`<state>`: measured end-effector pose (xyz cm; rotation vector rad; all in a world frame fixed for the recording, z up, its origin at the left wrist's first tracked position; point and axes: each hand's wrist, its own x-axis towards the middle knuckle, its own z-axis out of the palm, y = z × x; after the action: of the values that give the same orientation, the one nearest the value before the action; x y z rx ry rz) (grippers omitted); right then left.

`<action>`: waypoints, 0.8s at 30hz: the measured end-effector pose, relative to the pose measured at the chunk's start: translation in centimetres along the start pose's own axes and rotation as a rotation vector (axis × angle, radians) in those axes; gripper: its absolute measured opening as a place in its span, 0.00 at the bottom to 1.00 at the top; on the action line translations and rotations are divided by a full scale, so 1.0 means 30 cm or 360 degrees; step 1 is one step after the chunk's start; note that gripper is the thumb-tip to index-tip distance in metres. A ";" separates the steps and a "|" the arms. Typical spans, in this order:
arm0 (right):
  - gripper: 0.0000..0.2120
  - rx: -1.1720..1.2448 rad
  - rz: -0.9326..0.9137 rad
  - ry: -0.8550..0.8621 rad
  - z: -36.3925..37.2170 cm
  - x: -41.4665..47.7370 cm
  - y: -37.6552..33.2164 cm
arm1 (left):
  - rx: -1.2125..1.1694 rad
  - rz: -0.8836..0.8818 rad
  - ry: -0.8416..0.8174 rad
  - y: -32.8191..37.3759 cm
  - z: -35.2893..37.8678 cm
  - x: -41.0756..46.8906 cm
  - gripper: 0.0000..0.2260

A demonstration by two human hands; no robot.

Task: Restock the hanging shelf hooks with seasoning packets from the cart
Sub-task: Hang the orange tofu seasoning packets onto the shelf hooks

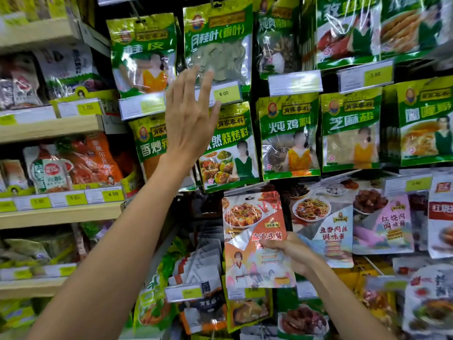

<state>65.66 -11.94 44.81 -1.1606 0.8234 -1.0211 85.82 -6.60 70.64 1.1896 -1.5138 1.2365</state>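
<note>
Right hand (291,253) is closest, low down, pinching the orange packet (252,224) by its right edge: thumb on the front, the other fingers hidden behind it. The packet is upright against the lower rows of the rack; can't tell if its top hole is on a hook. Left hand (191,119) is raised higher, fingers straight and spread, holding nothing, tips by the 6.00 tag (226,93). It blocks parts of two green packs (230,148) behind it. The wooden shelves (49,128) on the left are blurry, and the far-right packs are cut off.
</note>
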 end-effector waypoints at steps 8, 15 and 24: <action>0.26 -0.0023 0.0030 0.0064 -0.020 0.057 0.013 | 0.0040 0.0131 -0.0202 -0.025 0.099 0.018 0.24; 0.33 -0.0018 0.0013 0.0132 -0.014 0.081 0.018 | 0.0084 0.0142 -0.0150 -0.033 0.127 0.041 0.23; 0.33 -0.0120 -0.0077 0.0363 0.000 0.153 0.042 | 0.0017 0.0160 -0.0144 -0.040 0.164 0.063 0.22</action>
<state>67.48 -16.16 43.54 -1.1459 1.0252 -1.1857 86.45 -11.84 71.84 1.2033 -1.6528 1.2730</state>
